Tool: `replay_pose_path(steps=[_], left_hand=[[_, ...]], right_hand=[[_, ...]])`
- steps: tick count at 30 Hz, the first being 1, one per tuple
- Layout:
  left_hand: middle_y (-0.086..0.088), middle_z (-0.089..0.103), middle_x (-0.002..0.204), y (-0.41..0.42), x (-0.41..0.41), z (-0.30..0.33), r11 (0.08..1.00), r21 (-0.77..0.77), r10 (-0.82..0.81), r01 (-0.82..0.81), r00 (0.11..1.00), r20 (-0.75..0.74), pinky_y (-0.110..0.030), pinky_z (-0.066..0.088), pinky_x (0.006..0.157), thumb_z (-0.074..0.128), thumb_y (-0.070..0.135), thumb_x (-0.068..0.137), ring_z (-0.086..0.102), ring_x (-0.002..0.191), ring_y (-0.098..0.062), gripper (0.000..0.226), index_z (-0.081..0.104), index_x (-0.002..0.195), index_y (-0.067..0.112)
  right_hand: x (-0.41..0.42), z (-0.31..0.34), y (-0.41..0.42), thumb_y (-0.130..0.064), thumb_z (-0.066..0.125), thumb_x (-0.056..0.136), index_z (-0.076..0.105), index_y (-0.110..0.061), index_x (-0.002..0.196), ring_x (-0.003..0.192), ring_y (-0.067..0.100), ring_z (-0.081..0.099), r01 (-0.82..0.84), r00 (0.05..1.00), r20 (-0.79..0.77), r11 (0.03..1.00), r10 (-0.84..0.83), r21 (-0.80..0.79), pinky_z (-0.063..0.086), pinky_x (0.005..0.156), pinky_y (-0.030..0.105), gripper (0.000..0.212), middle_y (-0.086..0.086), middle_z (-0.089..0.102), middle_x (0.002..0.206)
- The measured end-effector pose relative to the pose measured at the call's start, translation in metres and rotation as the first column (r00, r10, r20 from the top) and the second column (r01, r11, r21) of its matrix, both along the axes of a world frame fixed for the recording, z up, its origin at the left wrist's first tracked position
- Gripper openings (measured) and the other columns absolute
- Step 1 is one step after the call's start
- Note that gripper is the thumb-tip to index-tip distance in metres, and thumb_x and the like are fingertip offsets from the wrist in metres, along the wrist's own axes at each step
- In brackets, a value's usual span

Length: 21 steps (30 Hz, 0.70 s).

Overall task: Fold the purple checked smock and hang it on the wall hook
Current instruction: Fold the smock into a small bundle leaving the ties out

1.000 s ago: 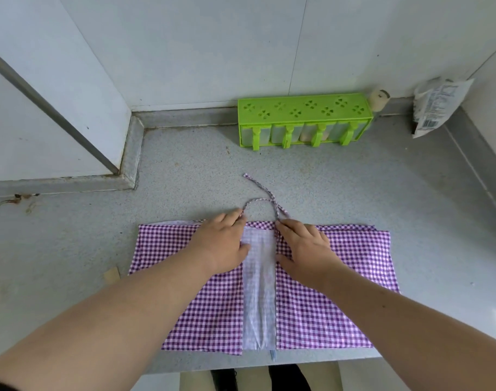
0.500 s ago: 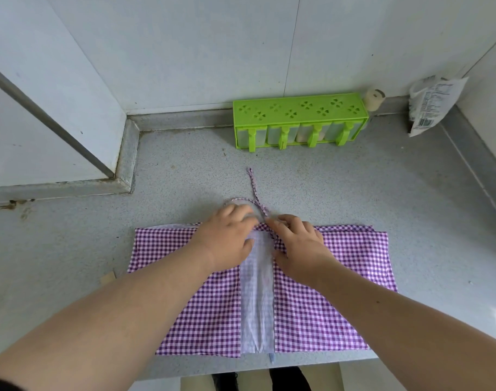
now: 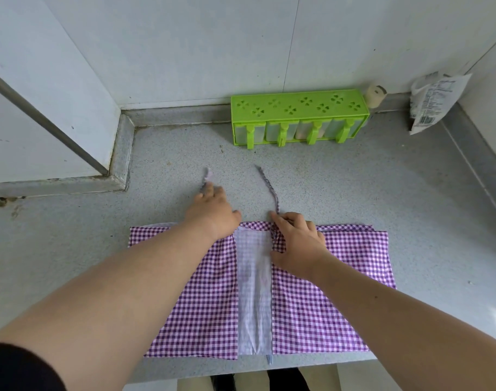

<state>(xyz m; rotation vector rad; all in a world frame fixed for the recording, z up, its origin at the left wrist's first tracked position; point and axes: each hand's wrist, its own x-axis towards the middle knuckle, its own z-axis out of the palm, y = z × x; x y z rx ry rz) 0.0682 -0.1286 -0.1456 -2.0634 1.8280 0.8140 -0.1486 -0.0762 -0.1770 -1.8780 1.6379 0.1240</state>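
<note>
From my feed I see the purple checked smock (image 3: 311, 306) lying flat on the grey speckled counter (image 3: 382, 179), at about 6 o'clock in the picture, its two side panels folded in toward the middle so that a paler strip of the reverse side (image 3: 253, 292) shows between them. Its near edge lies close to the counter's front edge. My left hand (image 3: 212, 213) reaches past the smock's far edge toward 12 o'clock, fingers extended over the counter; at its fingertips lies the blurred end of the left tie string (image 3: 207, 179), and I cannot tell whether the fingers pinch it or only touch it. My right hand (image 3: 294, 238) rests on the smock's far edge just right of the pale strip, fingers bent, the index and thumb seeming to pinch the fabric where the right tie string (image 3: 268, 189) begins; that string runs away from the hand toward 11 o'clock, lying slack on the counter. The two strings are well apart. Against the back wall at 1 o'clock stands a green spice rack (image 3: 297, 105) with clear jars in a row, a small beige roll (image 3: 375, 94) just beside its right end, and a white printed packet (image 3: 433, 103) leans in the corner at 2 o'clock.
</note>
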Motion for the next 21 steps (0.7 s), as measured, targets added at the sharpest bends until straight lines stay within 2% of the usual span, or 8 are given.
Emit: replay_pose_path(steps=[2,4,6,11,14,16,19,21], left_hand=[[-0.010,-0.012,0.177,-0.004,0.004,0.001,1.000,-0.014,0.028,-0.028,0.999,-0.023,-0.049,0.013,0.130,0.043,0.054,0.105,-0.004,0.163,-0.033,0.085,0.003,0.169,0.014],[-0.003,-0.009,0.177,0.001,0.006,0.001,0.987,-0.118,-0.110,0.108,0.994,-0.012,-0.050,0.014,0.130,0.042,0.056,0.105,0.000,0.163,-0.032,0.081,0.009,0.169,0.019],[-0.002,0.002,0.177,0.014,0.007,0.003,0.921,-0.245,-0.310,0.303,0.951,0.010,-0.049,0.017,0.130,0.044,0.056,0.104,0.009,0.161,-0.030,0.075,0.020,0.167,0.023],[-0.002,0.026,0.167,0.059,0.008,-0.001,0.694,-0.337,-0.650,0.637,0.755,0.088,-0.047,0.027,0.128,0.045,0.056,0.102,0.028,0.153,-0.026,0.064,0.036,0.159,0.027],[0.002,-0.004,0.178,0.072,-0.006,-0.014,0.632,-0.238,-0.755,0.737,0.655,0.022,-0.050,0.010,0.132,0.039,0.063,0.103,0.002,0.163,-0.023,0.075,0.008,0.166,0.036],[0.004,-0.025,0.174,0.078,-0.023,-0.026,0.618,-0.148,-0.782,0.772,0.622,-0.017,-0.048,-0.002,0.132,0.034,0.071,0.102,-0.016,0.162,-0.020,0.087,-0.011,0.166,0.035],[0.001,-0.034,0.170,0.083,-0.041,-0.044,0.617,-0.037,-0.786,0.786,0.618,0.031,-0.049,-0.008,0.131,0.033,0.083,0.096,-0.026,0.160,-0.022,0.103,-0.020,0.165,0.029],[0.000,-0.039,0.167,0.083,-0.042,-0.047,0.623,0.002,-0.780,0.782,0.620,0.087,-0.049,-0.012,0.130,0.032,0.086,0.093,-0.029,0.158,-0.023,0.107,-0.023,0.164,0.027]], right_hand=[[-0.001,0.000,-0.003,-0.050,0.069,0.082,0.007,-0.049,0.161,0.145,0.024,0.028,0.000,1.000,0.003,1.000,0.000,0.010,0.025,0.123,0.054,0.101,-0.010,0.021,0.159],[0.000,0.001,-0.005,-0.049,0.069,0.084,0.004,-0.049,0.161,0.146,0.025,0.027,0.004,1.000,0.013,1.000,-0.004,0.020,0.025,0.122,0.054,0.101,-0.008,0.021,0.160],[0.000,0.004,-0.002,-0.045,0.063,0.091,0.004,-0.043,0.163,0.148,0.025,0.026,0.009,0.999,0.045,1.000,-0.009,-0.003,0.023,0.123,0.054,0.093,-0.007,0.021,0.162],[-0.015,0.000,0.030,-0.025,0.048,0.098,0.028,-0.028,0.158,0.149,0.022,0.031,0.056,0.998,0.012,0.944,-0.056,-0.325,0.023,0.125,0.046,0.064,-0.003,0.034,0.160],[-0.025,-0.021,0.045,-0.031,0.036,0.105,0.017,-0.022,0.164,0.160,0.015,0.004,-0.004,0.999,-0.034,0.967,-0.005,-0.256,0.006,0.131,0.044,0.062,-0.002,0.014,0.172],[-0.029,-0.030,0.047,-0.034,0.030,0.108,0.012,-0.021,0.166,0.159,0.009,-0.011,-0.033,0.999,-0.003,0.973,0.034,-0.226,0.000,0.131,0.044,0.062,-0.006,0.002,0.174],[-0.035,-0.029,0.042,-0.031,0.033,0.109,0.013,-0.024,0.166,0.157,0.002,-0.013,-0.028,0.995,0.086,0.978,0.046,-0.205,0.000,0.131,0.042,0.061,-0.012,0.001,0.174],[-0.042,-0.027,0.041,-0.032,0.035,0.109,0.014,-0.025,0.166,0.158,0.003,-0.011,-0.048,0.996,0.063,0.972,0.065,-0.232,0.002,0.131,0.043,0.062,-0.012,0.002,0.174]])
